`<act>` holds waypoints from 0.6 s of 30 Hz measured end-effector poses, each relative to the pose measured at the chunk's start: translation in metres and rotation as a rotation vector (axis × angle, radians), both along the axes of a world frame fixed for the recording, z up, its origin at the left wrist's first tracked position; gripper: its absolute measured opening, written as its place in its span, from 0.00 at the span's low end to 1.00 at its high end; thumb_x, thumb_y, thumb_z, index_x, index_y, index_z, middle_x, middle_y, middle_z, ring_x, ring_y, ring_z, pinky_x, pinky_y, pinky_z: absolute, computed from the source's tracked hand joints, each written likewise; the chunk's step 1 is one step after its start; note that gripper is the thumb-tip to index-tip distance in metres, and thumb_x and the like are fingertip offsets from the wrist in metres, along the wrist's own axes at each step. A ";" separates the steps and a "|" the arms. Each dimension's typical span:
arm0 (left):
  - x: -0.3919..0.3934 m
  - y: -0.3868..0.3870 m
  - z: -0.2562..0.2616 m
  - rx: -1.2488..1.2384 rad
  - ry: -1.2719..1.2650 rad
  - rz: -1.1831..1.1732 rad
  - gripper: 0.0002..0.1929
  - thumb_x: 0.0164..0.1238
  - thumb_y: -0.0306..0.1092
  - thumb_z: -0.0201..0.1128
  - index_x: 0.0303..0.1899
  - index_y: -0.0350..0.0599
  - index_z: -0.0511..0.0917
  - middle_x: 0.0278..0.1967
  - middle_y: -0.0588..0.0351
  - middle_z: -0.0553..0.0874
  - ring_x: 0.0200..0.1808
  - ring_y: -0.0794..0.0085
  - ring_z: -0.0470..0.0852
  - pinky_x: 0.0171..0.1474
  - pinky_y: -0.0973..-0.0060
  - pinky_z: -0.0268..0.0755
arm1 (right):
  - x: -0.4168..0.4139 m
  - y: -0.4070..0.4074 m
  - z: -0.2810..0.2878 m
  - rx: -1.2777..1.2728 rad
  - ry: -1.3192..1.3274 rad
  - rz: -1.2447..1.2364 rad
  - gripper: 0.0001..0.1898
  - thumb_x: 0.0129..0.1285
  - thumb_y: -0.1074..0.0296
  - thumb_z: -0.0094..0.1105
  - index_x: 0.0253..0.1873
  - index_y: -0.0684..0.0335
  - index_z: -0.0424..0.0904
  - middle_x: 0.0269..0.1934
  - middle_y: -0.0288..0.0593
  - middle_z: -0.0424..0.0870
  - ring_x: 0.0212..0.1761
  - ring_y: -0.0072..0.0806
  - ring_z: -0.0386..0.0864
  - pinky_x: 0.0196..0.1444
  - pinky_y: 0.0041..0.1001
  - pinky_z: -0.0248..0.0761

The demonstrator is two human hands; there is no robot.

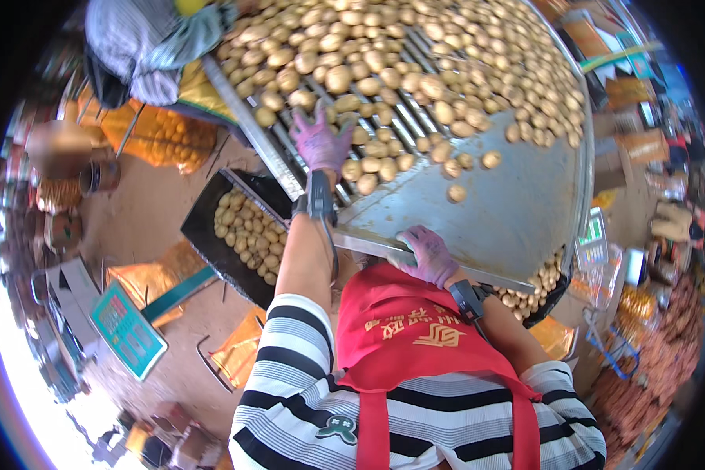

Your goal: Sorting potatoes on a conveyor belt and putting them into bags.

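Many potatoes (388, 59) are spread over a sorting table with metal bars (291, 138) and a smooth steel sheet (493, 200). My left hand (322, 141), in a purple glove, reaches over the bars with its fingers spread. Its fingertips are beside several potatoes, and it holds none of them; contact is hard to tell. My right hand (427, 255), gloved likewise, grips the table's front metal rim (364, 242) in front of my red apron (388, 311). A few loose potatoes (456, 193) lie on the steel sheet.
Below the table's left side hangs a black chute (211, 235) holding potatoes; more potatoes (529, 294) gather at the right corner. A green scale display (128, 332) stands left, another scale (592, 241) right. Another person's sleeve (135, 47) is at upper left, near a filled orange mesh sack (158, 135).
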State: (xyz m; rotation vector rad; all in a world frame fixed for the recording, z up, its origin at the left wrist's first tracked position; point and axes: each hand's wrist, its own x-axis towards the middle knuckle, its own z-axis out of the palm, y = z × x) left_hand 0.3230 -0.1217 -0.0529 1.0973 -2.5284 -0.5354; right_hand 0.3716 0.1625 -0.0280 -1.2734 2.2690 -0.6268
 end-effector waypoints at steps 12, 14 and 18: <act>0.078 0.135 0.019 0.252 -0.087 -0.252 0.29 0.58 0.47 0.66 0.62 0.52 0.73 0.67 0.44 0.63 0.65 0.46 0.67 0.67 0.53 0.62 | -0.094 0.233 -0.062 0.488 0.261 -1.404 0.39 0.65 0.42 0.51 0.72 0.67 0.58 0.69 0.60 0.63 0.72 0.53 0.59 0.75 0.41 0.49; 0.070 0.150 0.025 0.385 0.035 -0.495 0.28 0.59 0.44 0.67 0.61 0.49 0.73 0.62 0.44 0.69 0.62 0.49 0.71 0.65 0.57 0.65 | -0.098 0.244 -0.072 0.554 0.316 -1.470 0.39 0.65 0.42 0.50 0.72 0.67 0.58 0.70 0.61 0.62 0.72 0.54 0.59 0.75 0.41 0.48; 0.010 0.137 0.040 0.180 0.156 -0.565 0.25 0.60 0.40 0.65 0.57 0.42 0.73 0.56 0.42 0.74 0.57 0.45 0.73 0.61 0.56 0.66 | -0.105 0.230 -0.065 0.566 0.346 -1.484 0.38 0.66 0.45 0.50 0.72 0.67 0.57 0.73 0.60 0.55 0.74 0.53 0.55 0.76 0.45 0.45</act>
